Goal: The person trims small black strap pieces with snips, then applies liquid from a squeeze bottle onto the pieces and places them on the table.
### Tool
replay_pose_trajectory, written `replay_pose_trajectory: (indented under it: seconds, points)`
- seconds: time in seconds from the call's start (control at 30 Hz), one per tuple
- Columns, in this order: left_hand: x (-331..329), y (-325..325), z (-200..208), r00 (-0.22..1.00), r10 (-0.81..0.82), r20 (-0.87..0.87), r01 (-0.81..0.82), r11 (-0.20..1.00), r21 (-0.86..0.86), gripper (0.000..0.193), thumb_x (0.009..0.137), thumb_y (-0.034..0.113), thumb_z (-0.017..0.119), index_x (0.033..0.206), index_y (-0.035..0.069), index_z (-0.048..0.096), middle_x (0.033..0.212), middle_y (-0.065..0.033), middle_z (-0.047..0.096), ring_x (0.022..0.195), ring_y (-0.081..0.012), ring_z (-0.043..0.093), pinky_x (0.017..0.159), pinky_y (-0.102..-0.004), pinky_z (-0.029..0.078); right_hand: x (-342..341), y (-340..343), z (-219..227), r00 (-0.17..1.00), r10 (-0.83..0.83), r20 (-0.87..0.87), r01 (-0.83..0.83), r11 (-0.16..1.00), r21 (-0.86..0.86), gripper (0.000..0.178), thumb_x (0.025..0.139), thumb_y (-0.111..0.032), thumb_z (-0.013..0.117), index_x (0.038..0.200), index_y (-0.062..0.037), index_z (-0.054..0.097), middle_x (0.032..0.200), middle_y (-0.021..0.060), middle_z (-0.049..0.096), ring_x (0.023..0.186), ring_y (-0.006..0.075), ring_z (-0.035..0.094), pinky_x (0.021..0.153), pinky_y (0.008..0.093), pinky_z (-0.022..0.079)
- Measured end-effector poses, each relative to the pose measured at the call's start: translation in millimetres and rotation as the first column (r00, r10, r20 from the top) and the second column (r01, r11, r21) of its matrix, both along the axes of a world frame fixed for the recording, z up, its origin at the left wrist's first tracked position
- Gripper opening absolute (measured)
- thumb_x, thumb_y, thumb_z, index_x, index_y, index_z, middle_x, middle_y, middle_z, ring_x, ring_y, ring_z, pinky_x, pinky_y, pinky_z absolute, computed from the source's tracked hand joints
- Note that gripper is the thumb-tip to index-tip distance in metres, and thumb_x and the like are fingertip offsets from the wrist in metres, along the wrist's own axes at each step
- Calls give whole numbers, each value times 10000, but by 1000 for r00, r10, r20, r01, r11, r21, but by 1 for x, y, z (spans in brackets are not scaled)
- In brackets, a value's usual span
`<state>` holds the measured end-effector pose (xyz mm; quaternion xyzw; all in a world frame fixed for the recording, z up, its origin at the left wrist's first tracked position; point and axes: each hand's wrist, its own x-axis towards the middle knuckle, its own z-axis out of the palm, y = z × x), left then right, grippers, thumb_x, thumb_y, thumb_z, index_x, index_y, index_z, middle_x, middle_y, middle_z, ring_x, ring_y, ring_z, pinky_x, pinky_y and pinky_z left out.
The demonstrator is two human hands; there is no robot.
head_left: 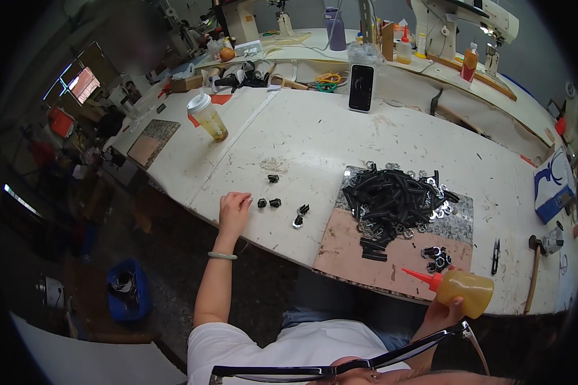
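My right hand [444, 314] grips a squeeze bottle [467, 292] of amber liquid, tilted so its red nozzle points left over the pink board [366, 256]. My left hand [235, 209] is closed at the table's front edge, fingers curled together; whatever they pinch, if anything, cannot be made out. Beside it lie small black strap loops [275, 203] with metal fittings, several of them loose on the tabletop. A heap of black strips [398, 196] mixed with silvery metal rings covers the back of the board. A small cluster of black loops with rings [437, 258] sits near the nozzle.
A phone [361, 88] stands upright at the back, and a lidded drink cup [208, 118] at the left. To the right are a black pen-like tool [496, 256], a hammer [533, 273] and a tissue box [553, 186]. Sewing machines [488, 25] stand behind.
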<state>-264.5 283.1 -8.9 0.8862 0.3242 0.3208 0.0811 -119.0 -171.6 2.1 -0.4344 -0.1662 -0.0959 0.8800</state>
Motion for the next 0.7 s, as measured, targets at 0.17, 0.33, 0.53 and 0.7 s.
replay_pose_trajectory:
  seconds: [0.17, 0.33, 0.53, 0.7]
  points:
    - [15, -3, 1, 968, -245, -57, 238, 965, -108, 172, 785, 41, 563, 941, 56, 634, 964, -70, 583, 882, -268, 468, 809, -328, 404, -2, 5, 5, 999, 29, 37, -29, 1000, -6, 633, 754, -330, 646, 1202, 22, 370, 1099, 151, 468, 1050, 316, 474, 940, 421, 360]
    - [11, -4, -5, 931, -338, -136, 328, 940, -93, 214, 780, 23, 563, 987, 50, 614, 1022, -81, 581, 897, -254, 474, 821, -314, 414, -3, 1, 6, 998, 37, 45, -36, 999, -18, 644, 752, -339, 652, 1211, 11, 366, 1114, 153, 469, 1067, 301, 468, 974, 418, 331]
    - [3, -34, 8, 990, -52, 128, 115, 820, -560, 260, 802, 40, 581, 1061, 51, 589, 878, -80, 605, 723, -149, 563, 598, -259, 472, -2, 2, 9, 998, 52, 34, -52, 998, 20, 646, 751, -344, 650, 1212, 8, 366, 1119, 146, 469, 1072, 300, 463, 1005, 436, 281]
    - [18, -125, 51, 851, 142, 505, 512, -19, -859, 265, 831, 46, 563, 1092, 6, 565, 837, -29, 597, 695, -107, 592, 494, -184, 437, 1, 13, 14, 988, 129, 79, -137, 985, 108, 661, 743, -343, 657, 1219, 1, 355, 1117, 122, 450, 1085, 295, 431, 1005, 455, 270]
